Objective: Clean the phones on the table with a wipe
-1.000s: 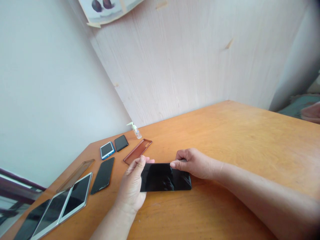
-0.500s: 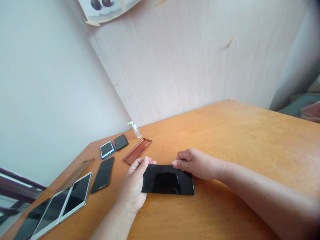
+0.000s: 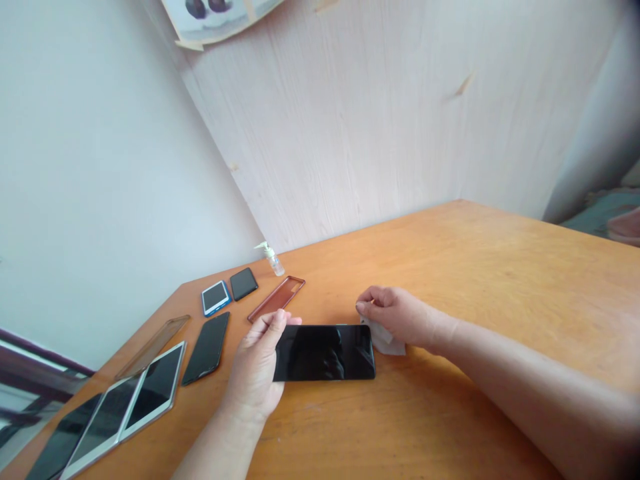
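Observation:
My left hand (image 3: 259, 363) is closed round the left end of a black smartphone (image 3: 325, 353), thumb along its edge. The phone's dark, glossy screen faces up and shows reflections. Just right of the phone, my right hand (image 3: 400, 317) pinches a white tissue (image 3: 387, 340), which hangs below the fingers. The tissue is partly hidden by the hand. A reddish see-through phone case (image 3: 274, 300) lies on the table behind my left hand.
On the wooden table (image 3: 475, 267), to the left, lie a dark phone (image 3: 207, 348), a blue-cased phone (image 3: 216, 298), a small black phone (image 3: 244, 284), a clear brownish case (image 3: 155, 347) and white-framed tablets (image 3: 155, 387). A pump bottle (image 3: 274, 260) stands near the wall.
My right hand has drawn off the phone's top edge to the right, and the white tissue under it now shows. My left hand and the phone have shifted slightly left and up.

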### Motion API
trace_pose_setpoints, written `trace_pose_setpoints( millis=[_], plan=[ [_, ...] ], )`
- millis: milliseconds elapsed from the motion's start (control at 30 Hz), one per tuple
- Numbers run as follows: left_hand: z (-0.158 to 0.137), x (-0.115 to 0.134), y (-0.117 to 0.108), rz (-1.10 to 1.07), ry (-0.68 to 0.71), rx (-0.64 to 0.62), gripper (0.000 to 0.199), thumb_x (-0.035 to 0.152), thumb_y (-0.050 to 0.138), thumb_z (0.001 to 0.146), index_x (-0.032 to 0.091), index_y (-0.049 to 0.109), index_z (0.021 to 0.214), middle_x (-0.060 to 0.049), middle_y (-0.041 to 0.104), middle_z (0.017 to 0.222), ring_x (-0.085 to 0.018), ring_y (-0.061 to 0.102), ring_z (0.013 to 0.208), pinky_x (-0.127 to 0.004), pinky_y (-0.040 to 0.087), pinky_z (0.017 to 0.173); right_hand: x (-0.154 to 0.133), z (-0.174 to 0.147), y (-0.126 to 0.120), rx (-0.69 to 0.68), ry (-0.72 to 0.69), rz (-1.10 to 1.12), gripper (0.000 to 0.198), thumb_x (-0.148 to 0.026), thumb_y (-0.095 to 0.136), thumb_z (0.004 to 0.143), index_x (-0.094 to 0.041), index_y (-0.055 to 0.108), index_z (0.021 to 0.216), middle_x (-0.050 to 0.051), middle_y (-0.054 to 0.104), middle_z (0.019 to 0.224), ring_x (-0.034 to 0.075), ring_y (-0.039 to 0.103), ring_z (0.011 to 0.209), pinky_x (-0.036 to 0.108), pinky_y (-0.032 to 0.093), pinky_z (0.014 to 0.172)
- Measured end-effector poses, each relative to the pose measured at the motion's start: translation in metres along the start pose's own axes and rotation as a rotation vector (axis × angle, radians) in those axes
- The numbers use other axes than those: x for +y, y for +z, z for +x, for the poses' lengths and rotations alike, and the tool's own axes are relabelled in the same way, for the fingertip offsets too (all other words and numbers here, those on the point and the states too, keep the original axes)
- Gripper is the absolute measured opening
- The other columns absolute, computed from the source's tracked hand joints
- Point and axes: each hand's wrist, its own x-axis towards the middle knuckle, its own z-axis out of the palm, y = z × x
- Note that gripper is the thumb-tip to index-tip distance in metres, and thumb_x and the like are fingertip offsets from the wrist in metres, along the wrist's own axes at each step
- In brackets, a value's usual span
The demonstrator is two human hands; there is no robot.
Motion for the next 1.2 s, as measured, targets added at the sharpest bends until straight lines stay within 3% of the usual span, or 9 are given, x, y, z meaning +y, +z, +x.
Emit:
trace_pose_setpoints(
  millis=[167, 333, 533, 700, 800, 900, 967, 1100, 1200],
  plan=[
    [0.003, 0.003, -0.005, 0.0, 0.057, 0.028, 0.038, 0.04, 0.086, 0.069, 0.017, 0.064, 0.09, -0.004, 0.072, 0.086, -0.016, 0.066, 0.071, -0.028, 0.054, 0.068, 0.005, 0.005, 0.001, 0.065, 0.051, 0.029, 0.01, -0.018, 0.057, 0.081, -0.02, 0.064, 0.087, 0.0, 0.062, 0.065, 0.013, 0.054, 0.055, 0.022, 0.036, 0.045],
    [0.002, 0.006, -0.005, 0.012, 0.08, 0.036, 0.039, 0.041, 0.086, 0.069, 0.017, 0.064, 0.09, -0.003, 0.073, 0.086, -0.017, 0.067, 0.074, -0.031, 0.054, 0.072, 0.01, 0.008, 0.0, 0.104, 0.01, 0.049, 0.007, -0.015, 0.06, 0.077, -0.02, 0.064, 0.078, -0.001, 0.062, 0.063, 0.012, 0.053, 0.056, 0.021, 0.034, 0.047],
    [0.001, 0.005, -0.003, 0.022, 0.087, 0.043, 0.039, 0.042, 0.086, 0.068, 0.017, 0.065, 0.089, -0.004, 0.073, 0.087, -0.018, 0.067, 0.076, -0.032, 0.054, 0.073, 0.007, 0.007, -0.001, 0.183, -0.035, 0.141, 0.007, -0.018, 0.056, 0.079, -0.021, 0.061, 0.083, -0.002, 0.061, 0.065, 0.012, 0.052, 0.054, 0.021, 0.037, 0.047],
    [0.001, 0.005, -0.004, 0.022, 0.091, 0.04, 0.04, 0.043, 0.086, 0.068, 0.017, 0.065, 0.09, -0.004, 0.073, 0.088, -0.018, 0.067, 0.077, -0.032, 0.054, 0.074, -0.006, -0.011, 0.013, -0.058, -0.114, 0.396, 0.008, -0.029, 0.055, 0.083, -0.023, 0.056, 0.088, -0.005, 0.056, 0.061, 0.012, 0.049, 0.046, 0.021, 0.036, 0.043],
    [0.001, 0.005, -0.005, 0.035, 0.09, 0.042, 0.041, 0.044, 0.085, 0.068, 0.017, 0.065, 0.091, -0.004, 0.073, 0.088, -0.019, 0.067, 0.079, -0.032, 0.054, 0.074, -0.011, -0.021, 0.02, -0.124, -0.23, 0.259, 0.009, -0.03, 0.056, 0.084, -0.022, 0.058, 0.085, -0.003, 0.058, 0.066, 0.012, 0.051, 0.055, 0.021, 0.039, 0.049],
    [0.001, 0.004, -0.005, 0.046, 0.097, 0.046, 0.039, 0.044, 0.084, 0.07, 0.017, 0.065, 0.09, -0.004, 0.073, 0.088, -0.018, 0.068, 0.08, -0.03, 0.053, 0.075, -0.01, -0.022, 0.02, -0.038, -0.292, -0.024, 0.008, -0.028, 0.059, 0.083, -0.022, 0.059, 0.079, -0.002, 0.06, 0.069, 0.013, 0.053, 0.062, 0.022, 0.037, 0.054],
    [0.001, 0.004, -0.005, 0.049, 0.102, 0.044, 0.037, 0.044, 0.084, 0.071, 0.018, 0.065, 0.09, -0.004, 0.074, 0.089, -0.018, 0.068, 0.081, -0.029, 0.052, 0.077, -0.006, -0.018, 0.019, 0.033, -0.261, -0.162, 0.01, -0.029, 0.063, 0.082, -0.022, 0.057, 0.077, -0.002, 0.061, 0.069, 0.013, 0.053, 0.062, 0.023, 0.035, 0.053],
    [0.001, 0.004, -0.005, 0.056, 0.111, 0.056, 0.037, 0.043, 0.084, 0.071, 0.018, 0.066, 0.09, -0.004, 0.074, 0.091, -0.017, 0.068, 0.084, -0.028, 0.051, 0.079, 0.001, -0.012, 0.019, 0.076, -0.19, -0.227, 0.022, -0.037, 0.069, 0.079, -0.023, 0.052, 0.08, -0.002, 0.062, 0.07, 0.014, 0.053, 0.06, 0.024, 0.033, 0.052],
    [0.001, 0.003, -0.005, 0.048, 0.109, 0.064, 0.036, 0.043, 0.084, 0.072, 0.017, 0.066, 0.09, -0.004, 0.074, 0.093, -0.016, 0.067, 0.083, -0.028, 0.051, 0.079, 0.003, -0.01, 0.019, 0.072, -0.216, -0.215, 0.014, -0.03, 0.064, 0.083, -0.023, 0.053, 0.085, -0.001, 0.065, 0.074, 0.014, 0.056, 0.064, 0.023, 0.035, 0.055]
  ],
)
